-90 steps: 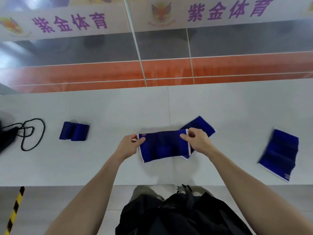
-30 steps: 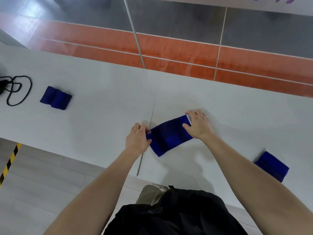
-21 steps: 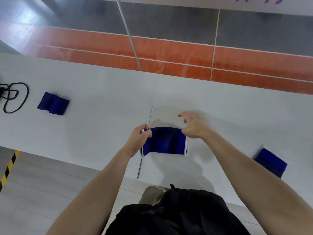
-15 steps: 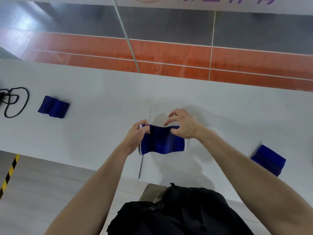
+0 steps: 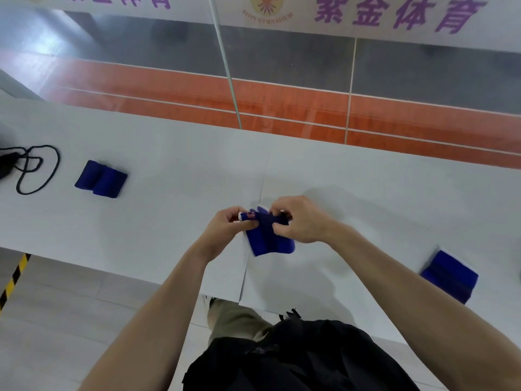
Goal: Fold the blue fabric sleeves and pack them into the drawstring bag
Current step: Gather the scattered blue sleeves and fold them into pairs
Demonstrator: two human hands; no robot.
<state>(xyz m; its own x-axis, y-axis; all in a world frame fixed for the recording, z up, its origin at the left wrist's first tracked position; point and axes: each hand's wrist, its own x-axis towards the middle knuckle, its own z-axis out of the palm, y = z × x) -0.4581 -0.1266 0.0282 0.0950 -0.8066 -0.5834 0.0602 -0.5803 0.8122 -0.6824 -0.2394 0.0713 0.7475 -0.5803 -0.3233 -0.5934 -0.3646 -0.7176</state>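
**Square the edges first, then press the crease**

The blue sleeve [image 5: 269, 244] is at the middle of the table [image 5: 169, 221], doubled over and bunched between both hands. Its lower part hangs toward the near edge. The left hand [image 5: 228, 230] pinches the upper left corner, thumb against curled fingers [image 5: 239, 213], near a small red tag. The right hand [image 5: 303, 221] has its fingers [image 5: 282, 204] curled over the upper right edge and nips the cloth against the thumb. I cannot tell whether the sleeve's underside touches the table or hangs just clear of it.

The fold looks about half made. To finish it well, the two white-trimmed ends should meet evenly before any pressure goes on, because stretchy knit tends to creep and skew. Laying the piece flat and smoothing from the crease outward would likely give a tight, even packet like the folded sleeve [image 5: 101, 179] at far left. That one lies near the drawstring bag [image 5: 5, 165] and its looped cord [image 5: 36, 170]. A third sleeve [image 5: 449, 275] waits at right, well apart.
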